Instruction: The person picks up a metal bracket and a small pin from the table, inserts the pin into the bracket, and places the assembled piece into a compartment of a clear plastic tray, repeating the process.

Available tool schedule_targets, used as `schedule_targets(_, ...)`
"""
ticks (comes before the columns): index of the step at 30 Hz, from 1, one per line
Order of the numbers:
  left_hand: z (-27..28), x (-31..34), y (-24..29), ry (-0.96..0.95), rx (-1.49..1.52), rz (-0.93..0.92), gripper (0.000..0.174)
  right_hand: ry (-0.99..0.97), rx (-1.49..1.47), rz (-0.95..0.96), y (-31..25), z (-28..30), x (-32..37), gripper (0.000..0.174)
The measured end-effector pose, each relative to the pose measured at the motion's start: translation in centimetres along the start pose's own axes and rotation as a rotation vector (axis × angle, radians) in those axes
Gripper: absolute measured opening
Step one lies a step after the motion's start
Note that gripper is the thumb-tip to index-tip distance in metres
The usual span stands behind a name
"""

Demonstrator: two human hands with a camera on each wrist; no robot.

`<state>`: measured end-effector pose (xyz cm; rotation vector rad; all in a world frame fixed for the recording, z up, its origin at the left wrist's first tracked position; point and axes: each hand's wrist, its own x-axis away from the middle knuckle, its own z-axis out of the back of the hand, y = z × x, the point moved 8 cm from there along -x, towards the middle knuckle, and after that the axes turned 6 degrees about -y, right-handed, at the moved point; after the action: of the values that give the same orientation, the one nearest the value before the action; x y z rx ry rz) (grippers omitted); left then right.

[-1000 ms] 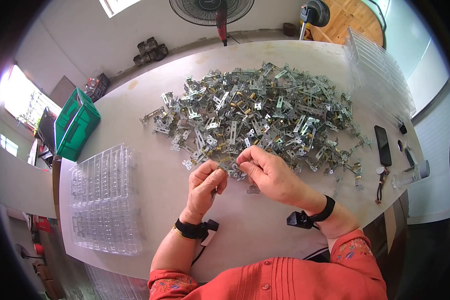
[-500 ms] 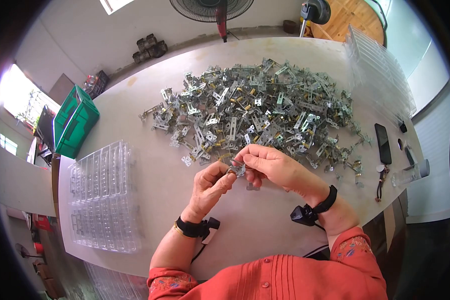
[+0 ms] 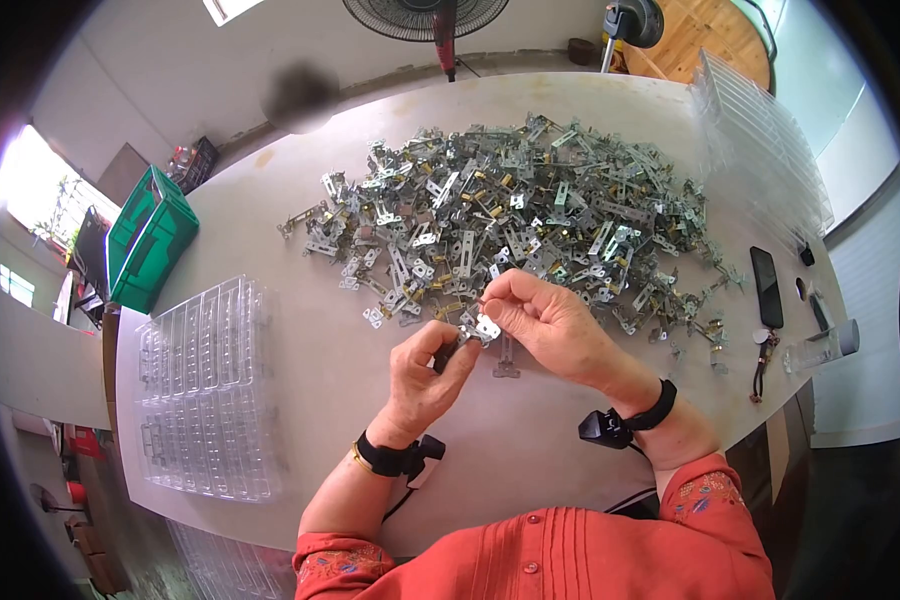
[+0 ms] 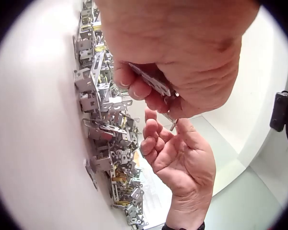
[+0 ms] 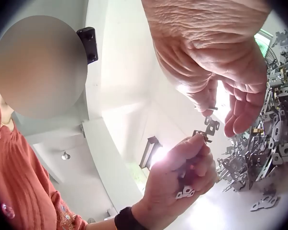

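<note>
The left hand [image 3: 422,382] grips a metal bracket [image 3: 487,328] between thumb and curled fingers, just in front of the pile. In the left wrist view a flat slotted plate [image 4: 151,80] shows in its fingers. The right hand [image 3: 550,326] has thumb and index finger together at the bracket's upper end. In the right wrist view a small thin metal piece [image 5: 212,109] sticks out at the right thumb tip, above the bracket [image 5: 211,126]; whether the two touch, I cannot tell. One loose bracket [image 3: 507,369] lies on the table below the right hand.
A large pile of metal brackets [image 3: 530,220] covers the table's middle. Clear plastic trays [image 3: 205,390] stand at the left, more trays [image 3: 760,140] at the back right. A green crate [image 3: 152,240] is at the left edge; a phone [image 3: 765,288] and a clear bottle [image 3: 820,347] lie right.
The left hand has shifted slightly right and tilted the bracket, which shows more clearly. The right hand moved left, then slightly up. The loose bracket below is less covered by the hand.
</note>
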<state>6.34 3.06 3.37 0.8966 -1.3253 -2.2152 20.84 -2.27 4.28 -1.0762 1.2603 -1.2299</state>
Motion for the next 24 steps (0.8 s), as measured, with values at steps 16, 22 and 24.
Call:
schedule_targets(16,-0.3,0.1,-1.3,-0.109,0.332,0.148,0.026,-0.022,-0.032,-0.035,-1.2,0.3,0.2,0.013)
schedule_targets(22,-1.4,0.3,-1.5,-0.285,0.502,0.242,0.034,0.017,-0.081,-0.052,-0.9,0.5,0.1,0.009)
schedule_targets(24,-1.6,0.2,-1.5,-0.272,0.499,0.231,0.037,0.18,0.191,0.227,-2.8,1.6,0.4,0.008)
